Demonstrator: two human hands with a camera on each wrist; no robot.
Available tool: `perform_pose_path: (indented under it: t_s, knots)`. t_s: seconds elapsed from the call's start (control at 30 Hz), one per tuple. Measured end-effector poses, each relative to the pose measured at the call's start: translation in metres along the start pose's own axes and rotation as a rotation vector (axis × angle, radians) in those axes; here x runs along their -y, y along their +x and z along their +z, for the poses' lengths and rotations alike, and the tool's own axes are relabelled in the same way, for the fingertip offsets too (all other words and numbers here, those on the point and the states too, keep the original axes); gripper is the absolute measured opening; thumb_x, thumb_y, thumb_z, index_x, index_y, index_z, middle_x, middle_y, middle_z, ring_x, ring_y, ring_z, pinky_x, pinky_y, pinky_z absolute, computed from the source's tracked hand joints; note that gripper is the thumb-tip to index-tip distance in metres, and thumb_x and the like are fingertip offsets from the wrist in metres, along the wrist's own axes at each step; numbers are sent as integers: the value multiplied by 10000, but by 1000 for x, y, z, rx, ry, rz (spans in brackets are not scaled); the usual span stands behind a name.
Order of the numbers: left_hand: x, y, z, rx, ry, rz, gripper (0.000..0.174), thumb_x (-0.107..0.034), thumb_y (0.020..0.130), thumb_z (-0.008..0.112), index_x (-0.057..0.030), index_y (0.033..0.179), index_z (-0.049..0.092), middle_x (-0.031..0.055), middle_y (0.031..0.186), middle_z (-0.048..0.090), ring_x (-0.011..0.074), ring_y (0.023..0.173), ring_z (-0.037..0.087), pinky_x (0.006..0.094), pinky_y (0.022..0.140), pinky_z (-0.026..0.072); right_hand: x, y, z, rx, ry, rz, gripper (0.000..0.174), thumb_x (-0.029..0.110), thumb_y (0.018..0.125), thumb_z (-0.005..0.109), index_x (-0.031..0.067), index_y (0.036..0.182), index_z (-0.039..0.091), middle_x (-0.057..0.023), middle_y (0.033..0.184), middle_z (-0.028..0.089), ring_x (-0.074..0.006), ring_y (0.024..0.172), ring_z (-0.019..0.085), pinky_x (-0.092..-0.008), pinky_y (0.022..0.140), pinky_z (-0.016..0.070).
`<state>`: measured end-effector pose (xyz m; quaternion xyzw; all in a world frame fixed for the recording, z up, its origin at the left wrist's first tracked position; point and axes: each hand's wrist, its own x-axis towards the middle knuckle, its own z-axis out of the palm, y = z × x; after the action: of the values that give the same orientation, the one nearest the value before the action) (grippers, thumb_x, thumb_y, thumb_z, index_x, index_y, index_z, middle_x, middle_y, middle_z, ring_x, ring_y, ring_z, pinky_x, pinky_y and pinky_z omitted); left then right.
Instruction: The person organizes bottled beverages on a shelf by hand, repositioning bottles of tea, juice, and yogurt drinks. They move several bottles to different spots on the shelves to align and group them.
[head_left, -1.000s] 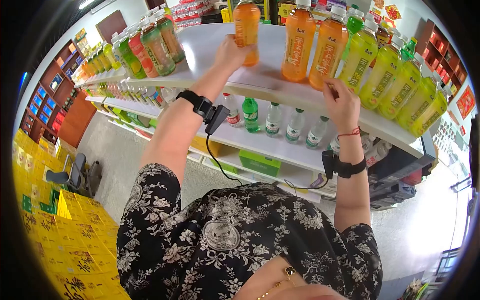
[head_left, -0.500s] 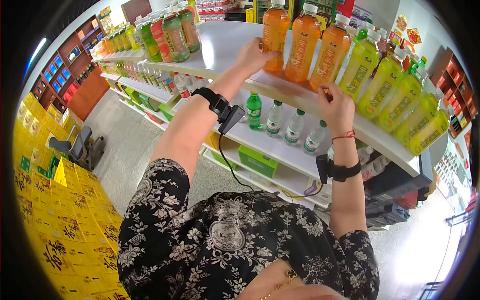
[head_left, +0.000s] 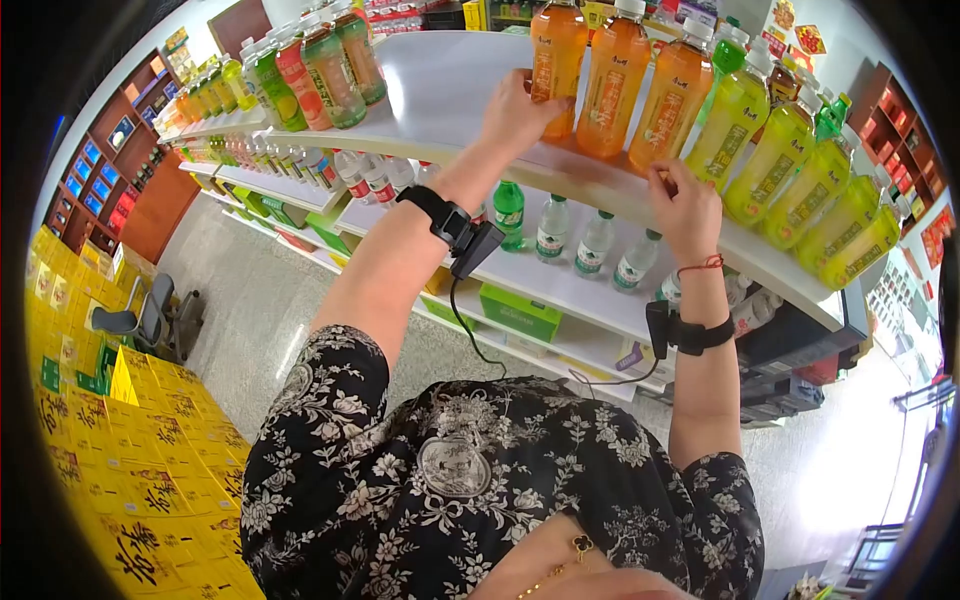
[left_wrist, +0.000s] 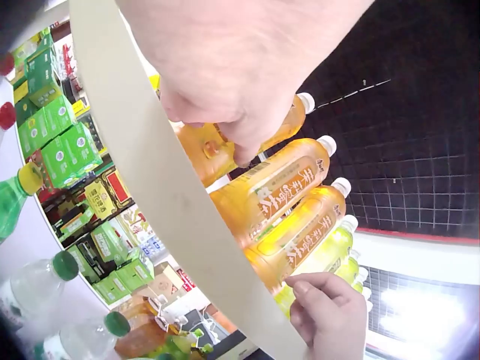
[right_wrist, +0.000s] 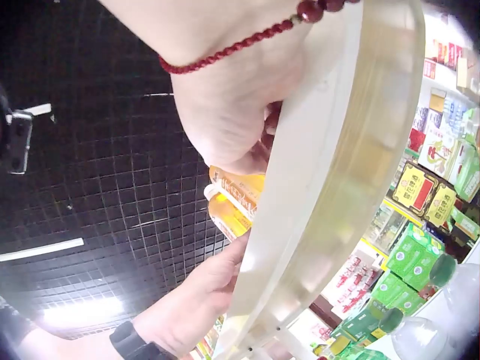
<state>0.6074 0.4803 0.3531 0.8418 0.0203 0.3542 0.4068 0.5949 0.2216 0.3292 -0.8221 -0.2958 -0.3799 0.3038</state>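
Note:
On the white top shelf [head_left: 440,85], my left hand [head_left: 515,122] grips the lower part of an upright orange drink bottle [head_left: 557,60]. This bottle stands close beside a second orange bottle [head_left: 613,90], with a third orange bottle [head_left: 672,105] to its right. My right hand [head_left: 690,212] is at the shelf's front edge, just below the third bottle's base, its fingers loosely curled with nothing held. In the left wrist view, the right hand's fingertips [left_wrist: 294,288] are right by that base. The left fingers hide part of the gripped bottle.
Several yellow-green bottles [head_left: 775,165] continue the row to the right. Green and pink bottles [head_left: 330,75] stand at the left. Water bottles [head_left: 595,245] and a green bottle [head_left: 509,215] occupy the lower shelf. Yellow cartons [head_left: 130,450] are stacked at the left; cables hang from the wrist cameras.
My left hand has moved the orange bottle rightward along the shelf, from apart to close beside the second orange bottle. The right hand has stayed near the shelf edge.

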Motion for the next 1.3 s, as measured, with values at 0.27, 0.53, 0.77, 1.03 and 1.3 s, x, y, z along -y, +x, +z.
perform_pose_path:
  t_s: [0.27, 0.53, 0.77, 1.03, 1.3]
  knots:
    - [-4, -3, 3, -28, -4, -38, 717, -411, 746, 777, 41, 1226, 494, 186, 1180, 568, 320, 1113, 556, 399, 925, 452, 0, 2, -1, 50, -41, 41, 91, 210, 832, 671, 135, 883, 663, -67, 675, 674, -254, 603, 663, -354, 551, 511]
    - [11, -25, 3, -280, 117, 124, 672, -400, 742, 787, -10, 1228, 538, 154, 1090, 608, 261, 1028, 594, 353, 836, 476, -2, -1, -9, 110, 3, 50, 123, 245, 838, 659, 136, 895, 669, -61, 721, 687, -265, 654, 668, -368, 598, 520]
    - [-40, -80, 24, -45, 158, 301, 328, -270, 781, 752, -26, 979, 659, 106, 914, 629, 322, 871, 622, 399, 763, 505, -23, -11, -37, 145, -114, -71, 154, 269, 837, 647, 140, 910, 690, -65, 808, 670, -270, 720, 658, -384, 612, 529]
    - [-52, -74, 45, -287, 237, 236, 522, -352, 774, 769, -24, 1143, 599, 129, 860, 622, 280, 816, 624, 385, 716, 501, -53, -28, -57, 59, -84, -156, 114, 228, 845, 639, 125, 852, 687, -46, 843, 651, -267, 699, 645, -372, 588, 526]
    - [-53, -66, 47, -148, 387, 133, 572, -420, 778, 736, 13, 1132, 618, 183, 906, 666, 341, 874, 643, 408, 756, 509, -56, -32, -53, -26, -60, -253, 107, 204, 852, 636, 121, 789, 660, -42, 803, 618, -261, 660, 634, -374, 559, 517]
